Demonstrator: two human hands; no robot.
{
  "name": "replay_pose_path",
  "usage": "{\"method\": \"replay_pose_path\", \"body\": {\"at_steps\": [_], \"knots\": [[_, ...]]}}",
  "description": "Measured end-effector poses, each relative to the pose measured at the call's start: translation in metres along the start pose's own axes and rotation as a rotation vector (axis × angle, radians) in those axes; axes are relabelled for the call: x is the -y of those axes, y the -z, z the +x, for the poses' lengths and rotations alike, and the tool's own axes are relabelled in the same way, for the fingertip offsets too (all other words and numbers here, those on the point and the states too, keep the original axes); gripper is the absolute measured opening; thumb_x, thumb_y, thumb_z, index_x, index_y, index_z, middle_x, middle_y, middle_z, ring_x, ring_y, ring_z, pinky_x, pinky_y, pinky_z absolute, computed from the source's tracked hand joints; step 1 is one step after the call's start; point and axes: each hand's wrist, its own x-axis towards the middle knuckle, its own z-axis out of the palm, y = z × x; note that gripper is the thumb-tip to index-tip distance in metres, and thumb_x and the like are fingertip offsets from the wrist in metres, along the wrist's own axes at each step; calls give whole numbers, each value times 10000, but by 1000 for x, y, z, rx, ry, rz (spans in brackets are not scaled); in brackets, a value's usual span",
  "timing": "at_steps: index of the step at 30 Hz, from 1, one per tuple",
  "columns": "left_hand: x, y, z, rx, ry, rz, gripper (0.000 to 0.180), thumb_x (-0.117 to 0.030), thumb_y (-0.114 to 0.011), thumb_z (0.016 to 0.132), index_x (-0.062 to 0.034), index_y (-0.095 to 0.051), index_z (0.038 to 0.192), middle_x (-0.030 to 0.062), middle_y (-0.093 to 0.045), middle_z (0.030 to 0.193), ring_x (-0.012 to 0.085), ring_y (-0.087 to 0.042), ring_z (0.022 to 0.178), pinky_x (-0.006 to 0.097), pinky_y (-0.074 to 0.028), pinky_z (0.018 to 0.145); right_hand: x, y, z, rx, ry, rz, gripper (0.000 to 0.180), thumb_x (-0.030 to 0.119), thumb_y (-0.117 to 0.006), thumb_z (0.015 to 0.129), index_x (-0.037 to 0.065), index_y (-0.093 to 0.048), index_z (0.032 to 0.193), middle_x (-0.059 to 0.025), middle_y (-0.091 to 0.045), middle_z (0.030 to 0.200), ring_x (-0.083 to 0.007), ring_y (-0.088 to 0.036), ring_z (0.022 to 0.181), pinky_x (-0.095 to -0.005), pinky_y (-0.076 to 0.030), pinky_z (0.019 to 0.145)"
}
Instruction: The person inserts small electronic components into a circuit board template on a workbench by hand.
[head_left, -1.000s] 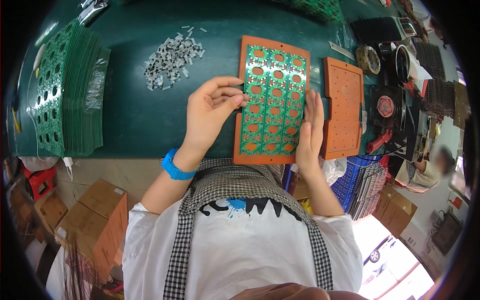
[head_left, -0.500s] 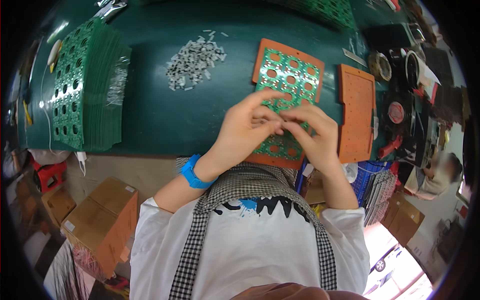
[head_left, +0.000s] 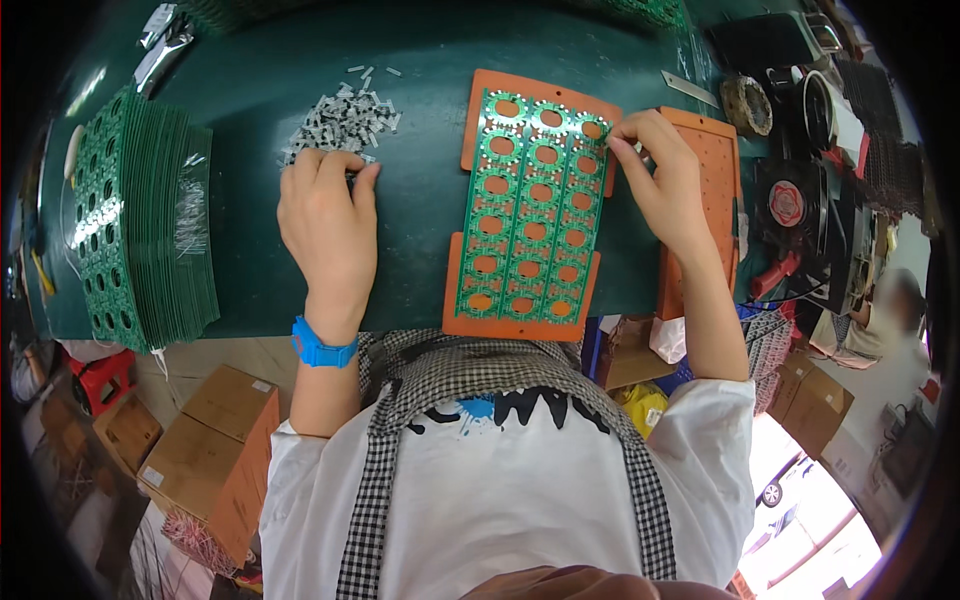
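1. The left hand (head_left: 330, 215) lies palm down on the green desk (head_left: 250, 90), fingertips curled into the near edge of a pile of small grey parts (head_left: 342, 115), seemingly to pick some up; I cannot tell whether it grips any yet.
2. The right hand (head_left: 665, 180) pinches a tiny part at the far right corner of the green panel (head_left: 530, 205), thumb and forefinger closed to seat it.
3. The panel, a flat board with rows of round holes, lies on an orange carrier (head_left: 515, 325) at the desk's near edge, which keeps it level.
4. A second orange carrier (head_left: 715, 150) lies just right of it.
5. A fanned stack of green panels (head_left: 140, 220) fills the left edge.
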Motion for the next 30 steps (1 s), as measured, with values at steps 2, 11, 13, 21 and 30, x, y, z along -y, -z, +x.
{"method": "replay_pose_path", "body": {"at_steps": [2, 11, 13, 21, 30], "knots": [[1, 2, 3, 17, -6, -21, 109, -120, -687, 791, -37, -620, 813, 85, -551, 824, 286, -537, 817, 394, -431, 709, -4, -2, 2, 17, 19, 11, 54, 36, -594, 851, -1, -580, 887, -109, -572, 867, -278, -572, 813, -337, -468, 717], [-7, 7, -1, 40, -213, 194, 62, -71, -640, 821, -30, -596, 835, 106, -550, 796, 267, -541, 791, 362, -423, 713, -11, -7, 2, 71, 109, 30, 57, 29, -602, 842, -6, -570, 874, -111, -566, 904, -286, -558, 892, -351, -460, 771], [-9, 8, -5, 92, -69, -130, 54, -62, -624, 842, -19, -592, 836, 91, -558, 782, 234, -552, 763, 330, -433, 693, -13, -7, 2, 67, 116, 32, 58, 29, -602, 842, -6, -569, 873, -111, -565, 906, -285, -558, 892, -351, -461, 771], [-18, 10, -14, 450, 408, -1342, 129, -39, -549, 932, 28, -630, 1008, 6, -588, 827, 68, -544, 749, 201, -440, 678, -12, -15, -2, -9, 115, -29, 79, 39, -626, 826, 3, -574, 873, -95, -576, 901, -277, -567, 903, -352, -466, 776], [-31, 2, -22, 645, 565, -1600, 112, 7, -600, 864, 11, -626, 973, 41, -641, 833, 38, -511, 619, 173, -383, 534, -11, -10, -16, -37, 305, -332, 291, 78, -698, 756, 70, -636, 1041, -60, -618, 941, -255, -609, 831, -362, -510, 681]]}}
